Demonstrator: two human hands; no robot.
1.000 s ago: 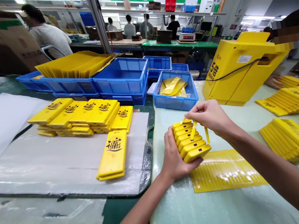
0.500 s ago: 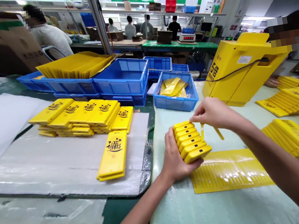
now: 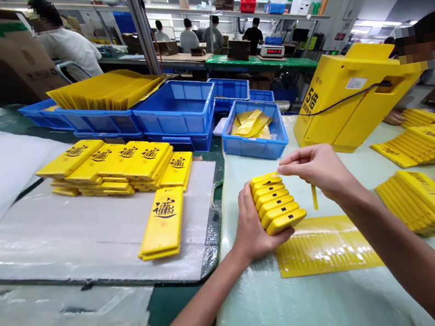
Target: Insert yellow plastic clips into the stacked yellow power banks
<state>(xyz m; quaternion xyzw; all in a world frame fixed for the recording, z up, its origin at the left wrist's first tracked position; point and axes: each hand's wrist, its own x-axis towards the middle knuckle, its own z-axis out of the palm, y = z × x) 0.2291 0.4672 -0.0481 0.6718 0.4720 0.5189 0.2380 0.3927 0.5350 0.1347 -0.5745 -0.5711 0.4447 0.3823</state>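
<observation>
My left hand [image 3: 253, 226] is wrapped round a stack of yellow power banks [image 3: 278, 205], flat slabs whose ends show small dark ports. It holds them tilted above the table, port ends facing right. My right hand [image 3: 318, 168] is closed in a pinch, fingertips at the far upper corner of the stack. A narrow yellow strip [image 3: 314, 197] hangs below that hand; what its fingertips pinch is mostly hidden. Under the hands lies a glossy yellow sheet of strips [image 3: 328, 255], partly covered by my right forearm.
Piled power banks [image 3: 118, 165] with black characters lie on the left mat, with a short pair [image 3: 163, 222] nearer. A blue bin [image 3: 256, 145] holds yellow film. Beyond stands a yellow box [image 3: 341, 103] with a black cord. More power banks [image 3: 428, 200] line the right, near another person's hand.
My right hand has dipped slightly and its fingers lie closer to the stack's top end. The strip that dangled beside the stack no longer shows there. My left hand keeps its hold.
</observation>
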